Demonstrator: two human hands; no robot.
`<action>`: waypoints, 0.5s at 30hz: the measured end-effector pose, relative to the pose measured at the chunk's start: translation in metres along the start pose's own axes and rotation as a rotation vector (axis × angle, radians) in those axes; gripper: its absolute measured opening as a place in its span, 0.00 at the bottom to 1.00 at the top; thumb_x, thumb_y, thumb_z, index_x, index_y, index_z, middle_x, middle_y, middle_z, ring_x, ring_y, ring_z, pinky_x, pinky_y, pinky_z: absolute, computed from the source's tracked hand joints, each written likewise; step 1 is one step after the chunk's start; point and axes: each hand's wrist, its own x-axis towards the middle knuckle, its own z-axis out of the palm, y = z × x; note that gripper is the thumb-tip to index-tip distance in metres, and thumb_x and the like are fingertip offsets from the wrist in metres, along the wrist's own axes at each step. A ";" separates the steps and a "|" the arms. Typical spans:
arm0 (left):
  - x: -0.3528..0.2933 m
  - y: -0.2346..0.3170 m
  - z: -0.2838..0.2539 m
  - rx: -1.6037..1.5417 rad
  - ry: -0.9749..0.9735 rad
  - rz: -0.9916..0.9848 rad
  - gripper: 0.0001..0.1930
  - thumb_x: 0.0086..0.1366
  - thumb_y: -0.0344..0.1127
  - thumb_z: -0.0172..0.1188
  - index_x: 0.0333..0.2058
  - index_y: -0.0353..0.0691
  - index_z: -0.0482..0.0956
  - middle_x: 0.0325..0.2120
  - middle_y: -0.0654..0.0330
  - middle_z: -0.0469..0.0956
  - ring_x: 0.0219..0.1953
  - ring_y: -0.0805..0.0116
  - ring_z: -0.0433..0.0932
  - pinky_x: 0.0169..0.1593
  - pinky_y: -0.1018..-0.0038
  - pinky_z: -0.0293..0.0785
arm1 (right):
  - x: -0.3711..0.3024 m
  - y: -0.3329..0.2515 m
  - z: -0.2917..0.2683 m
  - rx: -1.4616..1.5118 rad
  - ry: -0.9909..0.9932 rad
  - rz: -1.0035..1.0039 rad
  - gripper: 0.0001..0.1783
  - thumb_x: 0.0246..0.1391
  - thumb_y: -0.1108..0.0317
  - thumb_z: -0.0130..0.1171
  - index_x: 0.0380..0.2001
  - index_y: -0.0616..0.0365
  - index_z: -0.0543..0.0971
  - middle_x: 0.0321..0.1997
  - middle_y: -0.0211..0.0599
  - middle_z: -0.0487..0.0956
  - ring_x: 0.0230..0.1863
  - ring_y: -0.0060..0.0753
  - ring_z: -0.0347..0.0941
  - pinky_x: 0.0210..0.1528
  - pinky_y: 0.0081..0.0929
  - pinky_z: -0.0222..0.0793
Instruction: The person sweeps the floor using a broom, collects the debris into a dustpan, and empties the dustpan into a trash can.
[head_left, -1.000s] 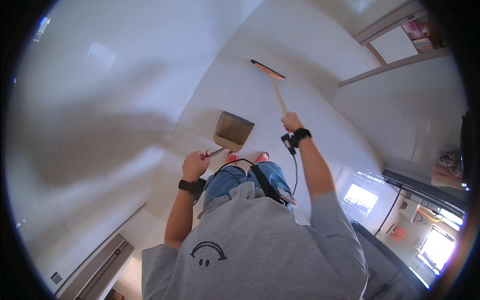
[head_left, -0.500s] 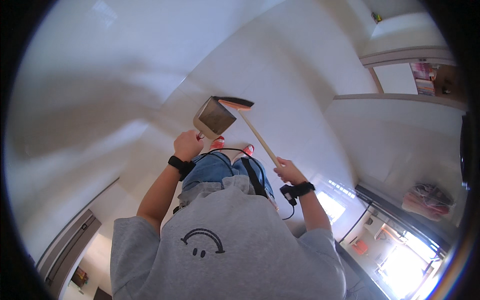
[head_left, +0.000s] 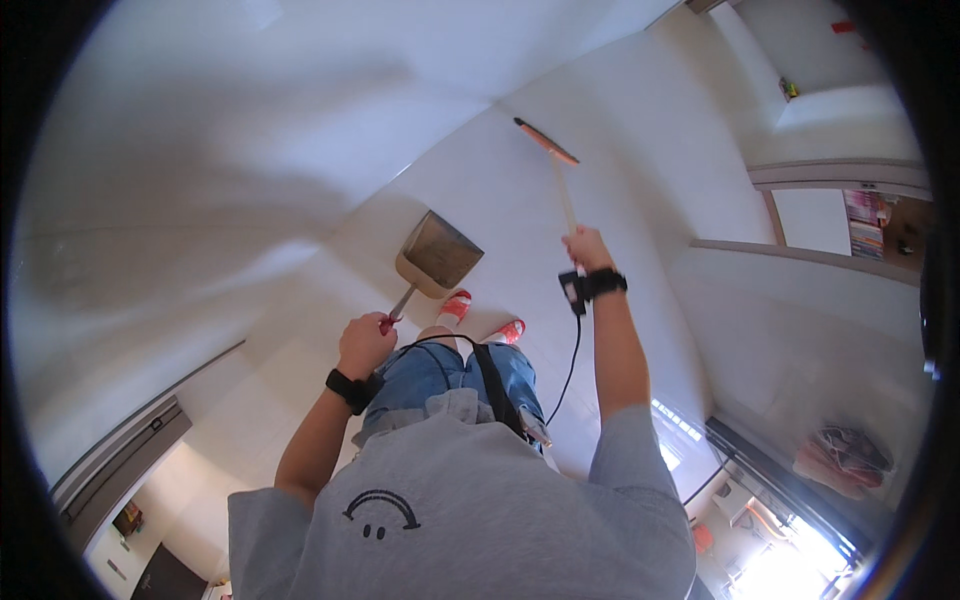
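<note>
My left hand (head_left: 367, 343) is closed round the handle end of a beige dustpan (head_left: 440, 255), whose pan lies ahead of my feet, its open edge facing away. Dark marks or dirt show inside the pan. With my arm stretched forward, my right hand (head_left: 588, 248) grips the pale stick of a broom (head_left: 548, 143). The broom's orange head and dark bristles are far ahead, beyond the dustpan and to its right, apart from it. Whether the bristles touch the floor, I cannot tell.
My feet in red slippers (head_left: 455, 305) stand just behind the dustpan. A pale wall (head_left: 250, 130) runs along the left and far side. At the right is an opening with shelved books (head_left: 865, 225). A pinkish cloth bundle (head_left: 845, 460) lies at the lower right.
My right hand has carried the broom forward and right, away from the dustpan's edge it was beside. The dustpan is still in my left hand, with more of its handle showing.
</note>
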 end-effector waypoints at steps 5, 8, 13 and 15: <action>-0.009 0.001 -0.004 -0.001 0.024 -0.063 0.11 0.47 0.37 0.52 0.29 0.43 0.78 0.23 0.54 0.76 0.28 0.55 0.75 0.33 0.63 0.72 | 0.075 -0.017 0.021 -0.046 0.025 0.080 0.09 0.37 0.70 0.50 0.22 0.67 0.72 0.11 0.42 0.72 0.14 0.36 0.71 0.18 0.32 0.67; -0.011 -0.011 0.000 -0.009 0.014 -0.106 0.10 0.47 0.37 0.51 0.28 0.43 0.78 0.23 0.54 0.76 0.28 0.54 0.75 0.33 0.63 0.72 | 0.054 0.000 0.068 -0.203 0.002 -0.061 0.13 0.36 0.70 0.49 0.27 0.68 0.72 0.15 0.44 0.74 0.14 0.40 0.72 0.20 0.33 0.70; 0.011 -0.018 -0.004 0.020 0.064 -0.102 0.09 0.47 0.37 0.52 0.26 0.43 0.78 0.22 0.54 0.76 0.28 0.55 0.75 0.32 0.63 0.71 | -0.060 0.057 0.130 -0.459 -0.123 -0.145 0.36 0.36 0.71 0.45 0.54 0.67 0.54 0.40 0.63 0.70 0.46 0.61 0.64 0.51 0.43 0.58; 0.014 -0.018 -0.005 0.041 0.056 -0.091 0.09 0.47 0.37 0.52 0.26 0.43 0.78 0.22 0.55 0.76 0.28 0.55 0.75 0.32 0.63 0.72 | -0.117 0.072 0.126 -0.430 -0.216 -0.103 0.37 0.37 0.71 0.44 0.56 0.66 0.53 0.41 0.64 0.69 0.44 0.61 0.65 0.49 0.41 0.61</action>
